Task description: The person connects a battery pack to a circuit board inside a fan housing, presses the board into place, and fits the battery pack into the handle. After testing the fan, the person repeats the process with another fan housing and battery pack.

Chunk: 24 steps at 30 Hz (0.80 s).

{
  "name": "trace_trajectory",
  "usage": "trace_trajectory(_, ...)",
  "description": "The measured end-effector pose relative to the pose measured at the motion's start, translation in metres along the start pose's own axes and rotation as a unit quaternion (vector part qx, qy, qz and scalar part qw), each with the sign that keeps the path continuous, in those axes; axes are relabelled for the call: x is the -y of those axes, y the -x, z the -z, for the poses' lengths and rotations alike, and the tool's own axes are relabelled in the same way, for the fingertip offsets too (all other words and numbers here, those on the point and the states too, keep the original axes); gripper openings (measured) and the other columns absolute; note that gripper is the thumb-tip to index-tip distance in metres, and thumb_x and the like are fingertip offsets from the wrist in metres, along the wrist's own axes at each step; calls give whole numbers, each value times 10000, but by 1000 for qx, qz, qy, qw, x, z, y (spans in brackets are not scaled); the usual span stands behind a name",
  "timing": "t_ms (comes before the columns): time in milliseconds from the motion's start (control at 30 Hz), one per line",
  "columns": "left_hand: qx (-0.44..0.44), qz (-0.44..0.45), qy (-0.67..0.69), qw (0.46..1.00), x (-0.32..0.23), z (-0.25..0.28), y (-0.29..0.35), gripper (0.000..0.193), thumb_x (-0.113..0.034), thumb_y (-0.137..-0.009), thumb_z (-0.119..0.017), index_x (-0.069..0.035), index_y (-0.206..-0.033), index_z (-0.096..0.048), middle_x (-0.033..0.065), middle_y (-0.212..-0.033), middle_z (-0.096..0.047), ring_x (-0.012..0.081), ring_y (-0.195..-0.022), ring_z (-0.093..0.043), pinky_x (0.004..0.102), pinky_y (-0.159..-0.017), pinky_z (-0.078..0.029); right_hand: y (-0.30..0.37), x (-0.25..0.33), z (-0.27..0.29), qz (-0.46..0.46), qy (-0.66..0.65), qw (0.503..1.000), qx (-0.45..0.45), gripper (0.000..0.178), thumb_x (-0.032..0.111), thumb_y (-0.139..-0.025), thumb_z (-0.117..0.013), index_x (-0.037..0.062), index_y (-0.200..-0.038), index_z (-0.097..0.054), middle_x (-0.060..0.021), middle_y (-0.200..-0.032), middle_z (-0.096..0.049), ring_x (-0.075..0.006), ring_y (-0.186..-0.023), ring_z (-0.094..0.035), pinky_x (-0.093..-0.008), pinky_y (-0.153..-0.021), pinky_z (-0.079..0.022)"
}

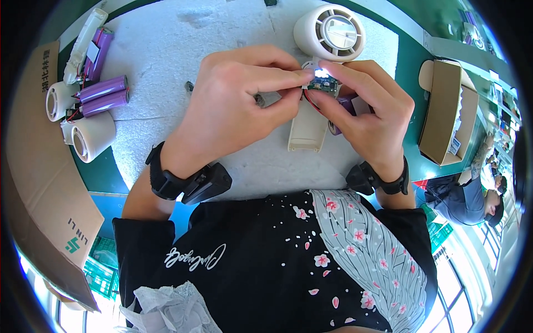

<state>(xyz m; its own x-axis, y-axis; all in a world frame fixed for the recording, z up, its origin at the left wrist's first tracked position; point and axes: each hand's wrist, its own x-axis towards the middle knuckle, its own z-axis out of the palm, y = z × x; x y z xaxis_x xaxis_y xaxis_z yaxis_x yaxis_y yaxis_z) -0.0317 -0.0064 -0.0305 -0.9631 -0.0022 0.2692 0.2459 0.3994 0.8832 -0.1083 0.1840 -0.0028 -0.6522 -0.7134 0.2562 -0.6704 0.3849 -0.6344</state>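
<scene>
Both hands meet over the white foam sheet around a small circuit board [323, 84] with a bright white glow on its upper part. My right hand [375, 102] holds the board between thumb and index finger. At the board's left edge, my left hand [239, 89] is closed in a pinch by the thin red and black wires [306, 97]; its fingertips partly hide what they grip. Purple battery cells [346, 104] show under my right hand, mostly covered by it. Below the board lies a cream plastic handle shell [307, 132]. A round white fan head [330, 33] stands just beyond.
Purple battery pairs [104, 96] wired to cream fan parts [93, 136] lie at the left. A large cardboard sheet [47, 183] borders that side. An opened cardboard box [448, 114] stands at the right. Another person [461, 200] sits farther right. Crumpled white paper [172, 311] is near my body.
</scene>
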Motion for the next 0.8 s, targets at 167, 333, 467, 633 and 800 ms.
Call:
trace_trajectory(167,5,-6,-17,1000,-2,0,-1,245,62,-734,-693,-11,-963,-735,96,-882,-694,172,-721,-661,246,-623,-503,0,-2,0,16,3,1000,-13,397,57,-672,-850,52,-1050,-727,-58,-890,-676,-78,-632,-583,-186,-550,-462)
trace_trajectory(333,5,-4,-28,1000,-1,-1,0,238,59,-734,-695,-11,-957,-737,94,-863,-696,173,-706,-660,243,-613,-500,1,-1,-2,11,16,1000,-15,395,55,-659,-853,49,-1036,-733,-61,-889,-677,-82,-635,-589,-189,-554,-470)
trace_trajectory(467,1,-7,-36,999,-1,-2,1,230,56,-735,-696,-9,-952,-738,92,-847,-697,174,-695,-659,241,-608,-499,1,0,-4,9,27,999,-25,391,57,-652,-852,47,-1025,-736,-62,-888,-679,-86,-639,-596,-190,-559,-477)
trace_trajectory(633,-2,-7,-37,999,-1,-2,1,222,53,-740,-691,-5,-949,-738,96,-851,-698,173,-696,-660,239,-606,-498,2,3,-5,-1,32,999,-37,376,59,-647,-848,44,-1006,-738,-66,-876,-682,-95,-653,-614,-192,-568,-486)
trace_trajectory(800,0,-4,-32,999,1,-3,1,218,51,-749,-680,-3,-952,-738,97,-857,-700,167,-697,-660,238,-605,-498,3,2,-9,-11,23,999,-41,349,56,-651,-841,39,-983,-736,-70,-858,-682,-106,-666,-629,-197,-574,-493)
